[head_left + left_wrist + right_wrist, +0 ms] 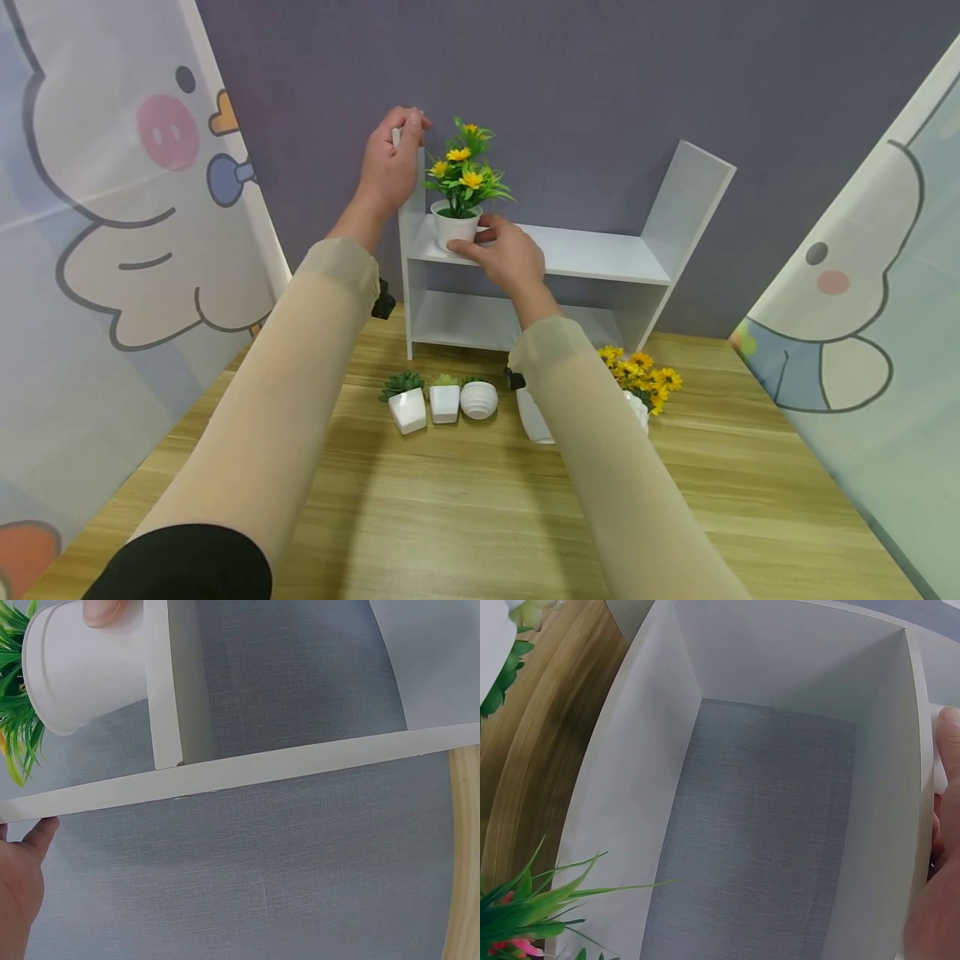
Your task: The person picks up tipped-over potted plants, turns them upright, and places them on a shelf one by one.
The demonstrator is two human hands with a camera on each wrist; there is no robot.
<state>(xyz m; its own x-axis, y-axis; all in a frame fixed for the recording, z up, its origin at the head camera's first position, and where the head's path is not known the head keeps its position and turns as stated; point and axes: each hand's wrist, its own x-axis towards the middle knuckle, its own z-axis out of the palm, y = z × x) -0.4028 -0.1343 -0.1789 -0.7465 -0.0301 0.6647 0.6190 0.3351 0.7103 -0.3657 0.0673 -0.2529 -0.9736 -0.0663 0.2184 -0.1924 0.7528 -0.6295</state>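
A potted plant (456, 229) with yellow flowers and a white pot stands upright at the left end of the upper board of a white shelf (600, 252). My right hand (513, 257) holds the pot low down, thumb across its front and fingers at its right side. Up at the left, my left hand (390, 167) grips the upper part of the shelf's left side panel. In the left wrist view the thumb touches that panel (247, 771), and the white pot (82, 664) rests against the board. The right wrist view catches only part of the right hand (941, 862).
Small succulents in white pots (444, 403) lie on the wooden table (450, 517) before the shelf. Yellow flowers (645, 379) and a white pot (532, 417) are partly behind my right forearm. A grey wall (562, 108) backs the shelf.
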